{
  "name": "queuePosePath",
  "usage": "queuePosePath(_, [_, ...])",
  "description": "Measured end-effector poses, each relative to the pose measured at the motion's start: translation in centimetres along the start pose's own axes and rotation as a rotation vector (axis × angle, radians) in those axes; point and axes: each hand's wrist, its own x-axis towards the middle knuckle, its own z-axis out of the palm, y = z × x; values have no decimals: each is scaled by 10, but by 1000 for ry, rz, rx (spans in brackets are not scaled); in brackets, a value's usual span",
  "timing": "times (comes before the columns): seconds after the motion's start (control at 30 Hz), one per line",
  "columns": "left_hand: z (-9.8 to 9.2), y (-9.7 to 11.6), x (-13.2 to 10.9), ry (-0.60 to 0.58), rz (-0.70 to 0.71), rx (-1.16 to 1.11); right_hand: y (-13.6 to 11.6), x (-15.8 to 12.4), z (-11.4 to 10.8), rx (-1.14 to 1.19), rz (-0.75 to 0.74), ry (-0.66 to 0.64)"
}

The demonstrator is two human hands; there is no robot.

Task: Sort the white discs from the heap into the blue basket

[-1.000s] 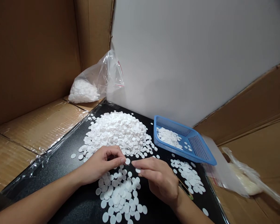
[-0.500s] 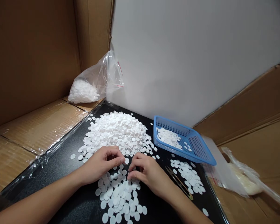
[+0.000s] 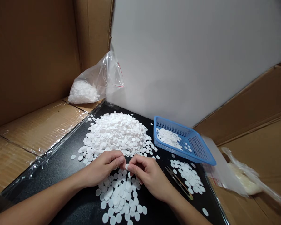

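Note:
A small white disc (image 3: 127,166) is pinched between the thumb and fingers of my right hand (image 3: 150,175). My left hand (image 3: 101,168) is closed just left of it, thumb pressed to the fingers; whatever it grips is too small to make out. Behind both hands rises a large heap of white discs (image 3: 118,131). Nearer the camera, a flatter spread of discs (image 3: 121,197) lies below and between the hands. A third group of discs (image 3: 189,176) is on the right, beside metal tweezers (image 3: 179,182).
A blue basket (image 3: 209,157) with white discs inside stands at the back right. At the back left sits a clear bag (image 3: 84,92) of white pieces. Another plastic bag (image 3: 245,184) lies on the right-hand cardboard. Cardboard and a pale wall enclose the black table (image 3: 72,203).
My right hand has moved up and left, closer to my left hand, and its fingers have closed on a disc. My left hand has lowered slightly.

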Motion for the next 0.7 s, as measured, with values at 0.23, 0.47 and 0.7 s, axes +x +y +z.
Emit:
queuePosePath(0.23, [-2, -3, 0, 56, 30, 157, -8, -5, -16, -142, -17, -23])
queuePosePath(0.47, [-21, -6, 1, 268, 73, 334, 22, -53, -122, -817, 393, 137])
queuePosePath(0.7, [-27, -9, -10, 330, 200, 427, 44, -75, -130, -1076, 692, 152])
